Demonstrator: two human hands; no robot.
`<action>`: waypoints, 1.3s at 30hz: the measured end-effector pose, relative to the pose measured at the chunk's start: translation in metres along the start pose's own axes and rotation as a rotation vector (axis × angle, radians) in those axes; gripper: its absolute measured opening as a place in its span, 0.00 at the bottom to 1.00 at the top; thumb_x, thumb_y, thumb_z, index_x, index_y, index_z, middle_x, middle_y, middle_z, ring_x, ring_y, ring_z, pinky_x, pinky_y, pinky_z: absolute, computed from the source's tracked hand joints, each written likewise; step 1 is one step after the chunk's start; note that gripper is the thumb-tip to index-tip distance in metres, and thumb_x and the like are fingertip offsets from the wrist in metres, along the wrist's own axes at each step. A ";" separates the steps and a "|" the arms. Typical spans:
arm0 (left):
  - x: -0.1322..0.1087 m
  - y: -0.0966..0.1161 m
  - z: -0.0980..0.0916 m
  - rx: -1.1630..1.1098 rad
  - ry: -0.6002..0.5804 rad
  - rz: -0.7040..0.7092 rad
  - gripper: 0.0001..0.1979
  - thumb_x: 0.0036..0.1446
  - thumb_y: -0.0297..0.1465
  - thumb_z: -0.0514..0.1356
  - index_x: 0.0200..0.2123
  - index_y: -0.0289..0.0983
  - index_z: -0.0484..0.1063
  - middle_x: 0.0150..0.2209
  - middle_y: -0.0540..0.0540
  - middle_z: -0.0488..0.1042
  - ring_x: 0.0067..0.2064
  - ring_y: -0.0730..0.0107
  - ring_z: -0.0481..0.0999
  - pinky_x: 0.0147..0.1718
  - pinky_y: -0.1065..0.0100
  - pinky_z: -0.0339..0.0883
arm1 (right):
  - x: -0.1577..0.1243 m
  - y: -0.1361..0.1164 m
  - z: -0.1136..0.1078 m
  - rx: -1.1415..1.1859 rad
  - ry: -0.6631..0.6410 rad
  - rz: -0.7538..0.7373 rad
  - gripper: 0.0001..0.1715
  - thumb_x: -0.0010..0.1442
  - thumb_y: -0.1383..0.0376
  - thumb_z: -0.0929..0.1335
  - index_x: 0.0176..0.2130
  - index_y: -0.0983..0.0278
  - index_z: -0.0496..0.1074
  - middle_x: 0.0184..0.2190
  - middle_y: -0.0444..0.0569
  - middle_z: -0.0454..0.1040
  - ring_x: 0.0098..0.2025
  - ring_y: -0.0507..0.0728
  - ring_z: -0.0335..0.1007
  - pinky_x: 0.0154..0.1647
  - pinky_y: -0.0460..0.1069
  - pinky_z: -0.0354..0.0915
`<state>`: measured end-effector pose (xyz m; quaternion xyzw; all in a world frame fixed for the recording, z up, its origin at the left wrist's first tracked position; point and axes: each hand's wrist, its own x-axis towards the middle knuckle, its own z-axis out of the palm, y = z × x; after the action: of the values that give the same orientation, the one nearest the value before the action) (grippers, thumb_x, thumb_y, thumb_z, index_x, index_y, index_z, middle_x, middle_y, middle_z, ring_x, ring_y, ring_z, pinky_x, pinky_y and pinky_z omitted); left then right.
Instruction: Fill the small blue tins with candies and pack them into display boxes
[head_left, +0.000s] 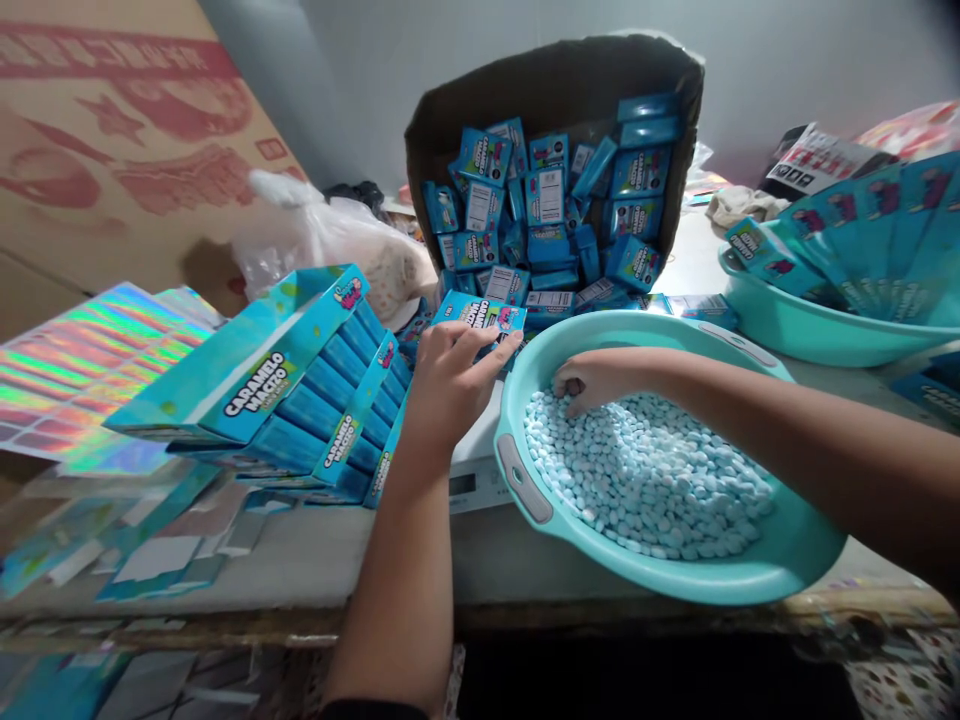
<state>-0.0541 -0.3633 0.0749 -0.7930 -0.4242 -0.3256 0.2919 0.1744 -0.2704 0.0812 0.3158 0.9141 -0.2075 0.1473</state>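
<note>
My left hand (pixel 459 375) grips a blue candy box (pixel 480 312), its fingers bent over the near side and the printed face up. Inside the turquoise basin (pixel 660 578), my right hand (pixel 600 380) reaches to the left part of a heap of small pale-blue candies (pixel 660 480). Its fingers are curled together at the candies' surface, and what lies within them is mostly hidden. Partly under the basin and beside my left forearm is a white device with a small display (pixel 480 490), apparently a scale.
Blue display trays (pixel 255 390) packed with boxes stand at left, near shiny holographic sheets (pixel 82 370). Behind, a cardboard carton (pixel 555 80) holds many loose candy boxes. A second basin (pixel 825 325) with flat blue cartons (pixel 900 240) stands at right. Cut card pieces (pixel 165 555) lie front left.
</note>
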 end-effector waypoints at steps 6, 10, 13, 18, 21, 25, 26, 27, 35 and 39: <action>-0.002 0.003 0.007 0.007 0.019 0.047 0.18 0.64 0.29 0.60 0.55 0.50 0.75 0.47 0.45 0.78 0.49 0.60 0.70 0.53 0.54 0.63 | 0.001 0.001 0.001 -0.009 0.001 0.000 0.20 0.56 0.57 0.71 0.47 0.63 0.75 0.41 0.48 0.76 0.37 0.56 0.67 0.37 0.49 0.58; -0.001 0.005 0.005 0.026 0.201 0.141 0.22 0.63 0.26 0.61 0.58 0.48 0.72 0.47 0.45 0.78 0.50 0.62 0.70 0.54 0.58 0.64 | 0.002 0.004 0.000 -0.010 -0.005 -0.012 0.23 0.56 0.55 0.71 0.49 0.62 0.75 0.42 0.48 0.76 0.37 0.56 0.68 0.38 0.49 0.59; 0.000 0.004 0.003 0.041 0.199 0.132 0.21 0.62 0.25 0.61 0.57 0.47 0.73 0.47 0.45 0.78 0.50 0.62 0.71 0.54 0.57 0.66 | 0.002 0.006 0.001 -0.009 -0.008 -0.013 0.25 0.56 0.54 0.71 0.50 0.62 0.75 0.43 0.48 0.76 0.37 0.56 0.68 0.38 0.49 0.59; 0.001 0.001 0.003 -0.004 0.097 0.079 0.21 0.61 0.24 0.60 0.57 0.44 0.73 0.48 0.43 0.78 0.51 0.60 0.71 0.54 0.56 0.68 | 0.005 0.008 0.002 -0.001 -0.006 -0.017 0.25 0.55 0.55 0.72 0.50 0.62 0.75 0.43 0.48 0.76 0.38 0.56 0.68 0.38 0.49 0.59; 0.000 -0.001 -0.001 -0.055 0.029 -0.014 0.22 0.62 0.24 0.57 0.58 0.43 0.72 0.48 0.43 0.77 0.52 0.60 0.72 0.54 0.55 0.67 | 0.004 0.010 0.002 0.003 -0.004 -0.028 0.25 0.55 0.53 0.71 0.50 0.61 0.75 0.43 0.48 0.76 0.37 0.56 0.68 0.37 0.49 0.58; 0.000 -0.006 -0.013 -0.213 -0.034 -0.203 0.21 0.62 0.29 0.59 0.58 0.38 0.70 0.49 0.40 0.76 0.53 0.58 0.73 0.54 0.55 0.68 | 0.002 0.012 0.001 0.017 -0.016 -0.028 0.25 0.55 0.51 0.71 0.49 0.60 0.75 0.43 0.47 0.76 0.37 0.57 0.68 0.36 0.50 0.58; 0.000 -0.008 -0.016 -0.280 -0.050 -0.273 0.21 0.61 0.30 0.60 0.57 0.38 0.71 0.50 0.40 0.75 0.52 0.59 0.73 0.53 0.57 0.69 | 0.002 0.012 0.001 0.020 -0.020 -0.025 0.24 0.55 0.51 0.71 0.49 0.59 0.75 0.43 0.47 0.76 0.37 0.57 0.68 0.36 0.50 0.57; 0.000 -0.010 -0.019 -0.349 -0.071 -0.352 0.21 0.59 0.32 0.62 0.56 0.38 0.71 0.50 0.41 0.75 0.51 0.60 0.74 0.51 0.60 0.71 | 0.002 0.013 0.001 0.022 -0.021 -0.025 0.23 0.54 0.52 0.71 0.48 0.59 0.75 0.42 0.47 0.76 0.37 0.57 0.68 0.35 0.50 0.57; -0.007 -0.021 -0.032 -0.476 -0.402 -0.750 0.27 0.54 0.31 0.63 0.58 0.41 0.67 0.47 0.43 0.73 0.47 0.60 0.75 0.48 0.58 0.72 | 0.007 0.014 0.004 0.009 -0.010 -0.060 0.19 0.54 0.52 0.71 0.42 0.59 0.76 0.38 0.47 0.76 0.35 0.57 0.67 0.35 0.50 0.56; -0.004 -0.018 -0.034 -0.448 -0.447 -0.814 0.26 0.54 0.31 0.62 0.57 0.40 0.67 0.46 0.43 0.74 0.44 0.59 0.76 0.45 0.58 0.72 | 0.007 0.012 0.004 -0.019 -0.008 -0.051 0.18 0.54 0.53 0.71 0.42 0.60 0.75 0.39 0.48 0.75 0.35 0.56 0.67 0.35 0.50 0.57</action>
<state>-0.0804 -0.3825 0.0963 -0.6569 -0.6704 -0.3182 -0.1331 0.1778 -0.2603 0.0715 0.2903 0.9231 -0.2040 0.1486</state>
